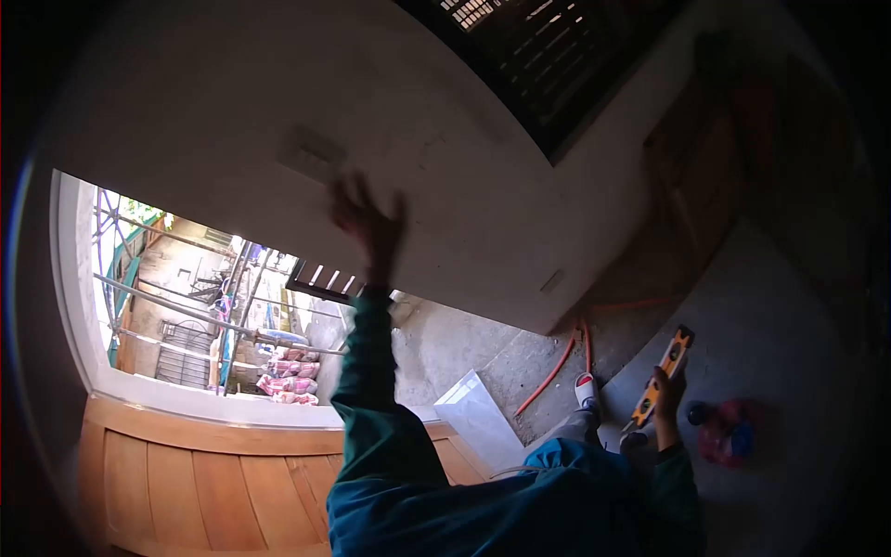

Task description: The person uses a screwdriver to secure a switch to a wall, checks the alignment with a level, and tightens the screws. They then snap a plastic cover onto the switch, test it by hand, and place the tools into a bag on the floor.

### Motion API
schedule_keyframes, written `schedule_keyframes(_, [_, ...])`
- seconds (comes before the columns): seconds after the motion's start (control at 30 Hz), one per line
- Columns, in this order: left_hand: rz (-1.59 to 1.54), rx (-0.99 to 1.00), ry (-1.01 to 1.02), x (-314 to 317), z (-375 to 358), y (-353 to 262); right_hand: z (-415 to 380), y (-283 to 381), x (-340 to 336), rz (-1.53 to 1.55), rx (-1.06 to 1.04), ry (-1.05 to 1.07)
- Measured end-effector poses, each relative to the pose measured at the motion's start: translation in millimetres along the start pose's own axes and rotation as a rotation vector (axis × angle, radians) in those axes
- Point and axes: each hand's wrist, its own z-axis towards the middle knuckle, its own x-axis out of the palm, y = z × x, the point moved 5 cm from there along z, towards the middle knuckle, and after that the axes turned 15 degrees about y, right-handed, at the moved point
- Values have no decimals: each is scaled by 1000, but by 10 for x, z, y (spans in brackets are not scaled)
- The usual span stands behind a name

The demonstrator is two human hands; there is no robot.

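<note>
My left hand (369, 223) is raised at the end of a green sleeve, its fingers spread and slightly blurred. It is beside a pale switch plate (314, 153) on the wall (445, 223); whether the fingertips touch the wall I cannot tell. Low on the right, my right hand (668, 399) is wrapped round a yellow spirit level (657, 382) with a dark end, held at a slant above the floor.
A doorway with scaffolding (167, 292) outside is at the left, above a wooden panel (213, 492). An orange hose (548, 376) lies near my foot. A white tile (478, 418) leans nearby. A red bag (729, 434) sits at the right; a dark grille (548, 56) is above.
</note>
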Motion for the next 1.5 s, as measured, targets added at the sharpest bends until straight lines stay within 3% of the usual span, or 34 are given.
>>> schedule_keyframes(0.1, [244, -86, -96, -344, 665, 616, -11, -38, -797, -264, -6, -90])
schedule_keyframes(0.17, [413, -117, 109, -238, 790, 806, -62, -71, -1306, -439, 40, -166])
schedule_keyframes(0.2, [406, -119, 105, -204, 814, 888, -107, 77, -1391, -532, 83, -196])
schedule_keyframes(0.23, [425, -116, 88, -169, 830, 930, -219, 246, -1434, -564, -41, -241])
schedule_keyframes(0.27, [444, -111, 70, -135, 837, 920, -212, -3, -1821, -835, -182, -337])
schedule_keyframes(0.33, [453, -130, 61, -81, 854, 872, -414, 248, -1851, -802, 120, -385])
schedule_keyframes(0.4, [481, -172, 65, -74, 807, 857, -531, 357, -1882, -672, 79, -353])
schedule_keyframes(0.47, [444, -128, 73, -207, 746, 934, -626, 307, -1980, -639, 190, -315])
schedule_keyframes(0.5, [385, -68, 61, -204, 811, 929, -638, 186, -1998, -516, 157, -368])
schedule_keyframes(0.53, [109, 223, -164, -94, 859, 1179, -688, 68, -1966, -345, 105, -325])
schedule_keyframes(0.57, [135, 344, -260, -123, 902, 1128, -777, 188, -1832, -339, 158, -449])
schedule_keyframes(0.63, [-229, 438, -171, 130, 993, 1213, -866, 524, -1309, -239, 381, -285])
schedule_keyframes(0.67, [233, 360, -180, 227, 1015, 1207, -831, 59, -1611, -344, 47, -226])
schedule_keyframes(0.73, [1206, 120, -269, 420, 1046, 1257, -895, -281, -1850, -734, 68, -264])
schedule_keyframes(0.8, [734, 35, -548, 150, 947, 545, -956, 306, -1604, -783, 299, -236])
schedule_keyframes(0.87, [471, -12, -358, 766, 757, 21, -923, 232, -1718, -711, 408, -221])
schedule_keyframes(0.9, [-74, 231, -229, 1054, 406, -274, -983, 130, -1607, -739, 375, -251])
schedule_keyframes(0.97, [-899, 397, 698, 2084, -594, -1446, -973, 33, -1683, -696, 385, -319])
schedule_keyframes(1.0, [-1075, 422, 1170, 2923, -1449, -2048, -978, -31, -1738, -666, 380, -375])
schedule_keyframes(1.03, [-1245, 778, 1265, 2557, -2004, -3073, -987, -60, -1770, -639, 366, -433])
schedule_keyframes(1.07, [-1315, 426, 1757, 2587, -2610, -3702, -982, 44, -1772, -585, 400, -489])
schedule_keyframes(1.1, [-1071, 883, 1554, 2514, -2946, -4307, -1005, 11, -1823, -547, 461, -533])
schedule_keyframes(1.13, [-1078, 1180, 1266, 2570, -3253, -4790, -1085, -50, -1862, -507, 533, -582])
schedule_keyframes(1.2, [-1066, 1061, 1693, 2949, -3893, -5656, -1239, -127, -2042, -530, 730, -707])
schedule_keyframes(1.27, [-795, 1311, 1477, 3402, -4432, -6384, -1522, -532, -2352, -540, 662, -782])
schedule_keyframes(1.33, [-939, 1197, 1453, 3722, -4728, -6987, -1916, -1141, -2715, -548, 542, -967])
schedule_keyframes(1.4, [-955, 1122, 1587, 3997, -4966, -7417, -2069, -1494, -3067, -319, 584, -1021])
schedule_keyframes(1.47, [-787, 1219, 1462, 4416, -5360, -7776, -2469, -2131, -3553, -506, 616, -1166])
schedule_keyframes(1.5, [-783, 1205, 1478, 4543, -5456, -7898, -2611, -2367, -3780, -403, 720, -1156])
